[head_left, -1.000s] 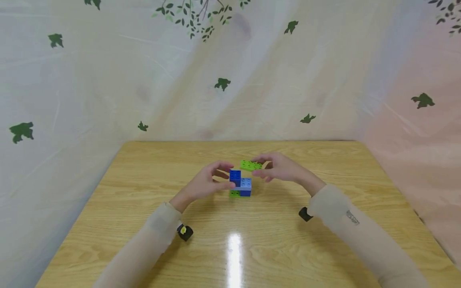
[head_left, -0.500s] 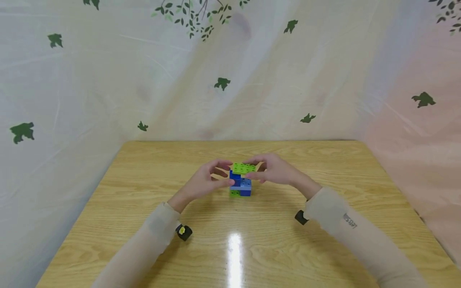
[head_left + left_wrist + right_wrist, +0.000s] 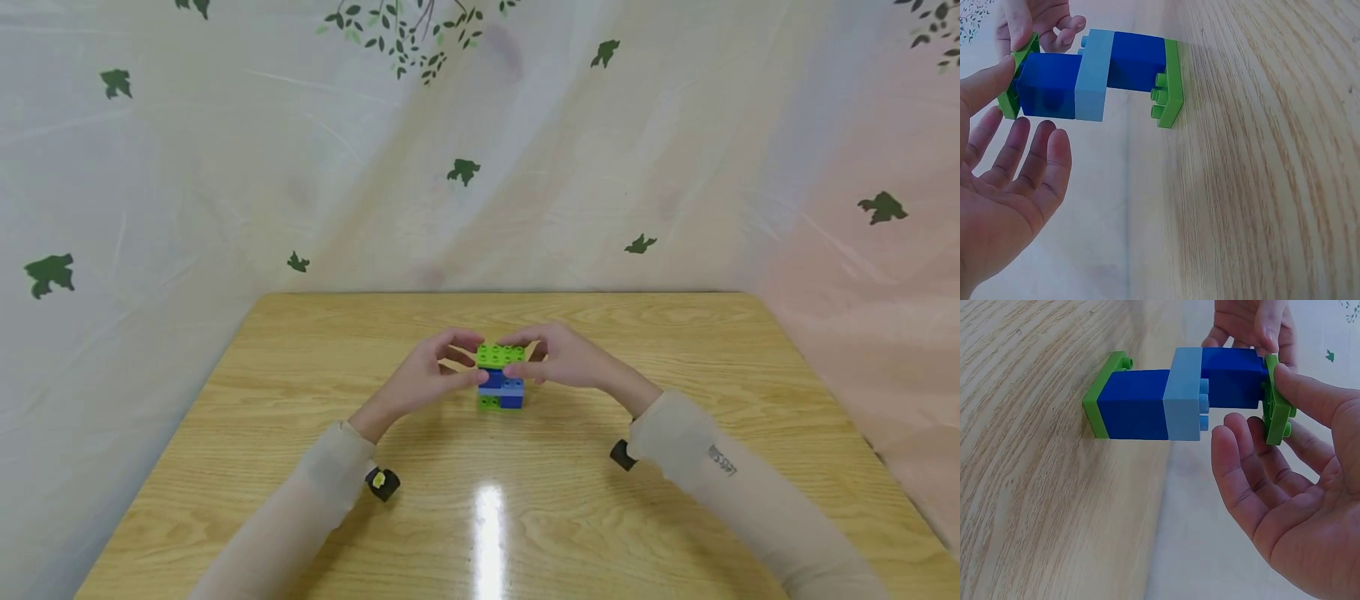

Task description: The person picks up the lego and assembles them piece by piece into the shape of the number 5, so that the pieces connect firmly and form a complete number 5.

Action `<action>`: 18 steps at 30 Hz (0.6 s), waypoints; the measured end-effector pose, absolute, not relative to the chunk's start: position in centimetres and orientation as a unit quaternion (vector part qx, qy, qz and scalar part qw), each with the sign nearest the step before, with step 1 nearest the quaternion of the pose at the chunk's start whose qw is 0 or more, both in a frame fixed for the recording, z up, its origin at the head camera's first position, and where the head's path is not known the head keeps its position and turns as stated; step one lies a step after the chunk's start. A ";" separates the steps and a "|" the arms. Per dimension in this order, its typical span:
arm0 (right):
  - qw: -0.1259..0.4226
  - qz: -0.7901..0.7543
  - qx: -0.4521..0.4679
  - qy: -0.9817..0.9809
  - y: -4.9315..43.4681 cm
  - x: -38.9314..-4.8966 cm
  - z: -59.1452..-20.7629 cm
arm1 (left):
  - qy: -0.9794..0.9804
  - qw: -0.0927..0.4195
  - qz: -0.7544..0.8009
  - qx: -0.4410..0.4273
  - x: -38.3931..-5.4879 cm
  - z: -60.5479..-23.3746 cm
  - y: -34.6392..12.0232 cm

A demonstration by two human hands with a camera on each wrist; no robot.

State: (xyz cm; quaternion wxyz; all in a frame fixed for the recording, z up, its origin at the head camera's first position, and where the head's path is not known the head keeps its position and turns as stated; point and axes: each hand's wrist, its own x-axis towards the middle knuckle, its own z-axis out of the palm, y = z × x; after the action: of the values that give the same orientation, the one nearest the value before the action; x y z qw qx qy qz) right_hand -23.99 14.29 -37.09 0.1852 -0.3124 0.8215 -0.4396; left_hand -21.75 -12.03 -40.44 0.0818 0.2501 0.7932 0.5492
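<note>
A small upright stack of toy building bricks stands on the table, between both hands in the head view. From the bottom it has a thin green brick [image 3: 1174, 84], a dark blue brick [image 3: 1132, 406], a light blue brick [image 3: 1093, 81] and another dark blue brick [image 3: 1050, 87]. Over the top lies a thin studded green brick [image 3: 500, 356], which my right hand [image 3: 562, 357] pinches between thumb and fingers. My left hand [image 3: 427, 371] steadies the stack's upper end, thumb tip where the top green brick meets the dark blue one. Its other fingers are spread behind.
The wooden table [image 3: 480, 467] reaches back to a pale cloth backdrop [image 3: 375, 167] printed with leaves and birds. Black devices [image 3: 383, 484] hang under both sleeves. A bright light reflection crosses the table near the front.
My right hand has moved left and slightly down with the green brick, from beside the stack to on top of it. The left hand has stayed almost in place.
</note>
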 end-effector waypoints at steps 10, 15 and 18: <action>0.174 -0.438 -0.328 0.818 14.1 -24.2 -37.7 | 0.787 0.078 0.558 0.253 -21.7 -40.6 -12.2; 0.173 -0.442 -0.333 0.815 14.1 -24.2 -37.8 | 0.786 0.076 0.560 0.251 -21.8 -40.8 -12.2; 0.176 -0.447 -0.334 0.811 14.1 -24.2 -37.8 | 0.786 0.077 0.560 0.250 -21.8 -40.8 -12.2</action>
State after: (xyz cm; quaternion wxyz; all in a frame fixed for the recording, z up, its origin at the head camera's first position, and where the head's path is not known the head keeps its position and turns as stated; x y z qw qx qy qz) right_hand -24.24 14.09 -37.79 0.1755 -0.3337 0.8112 -0.4470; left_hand -21.80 -12.15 -40.84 0.0766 0.2501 0.7863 0.5597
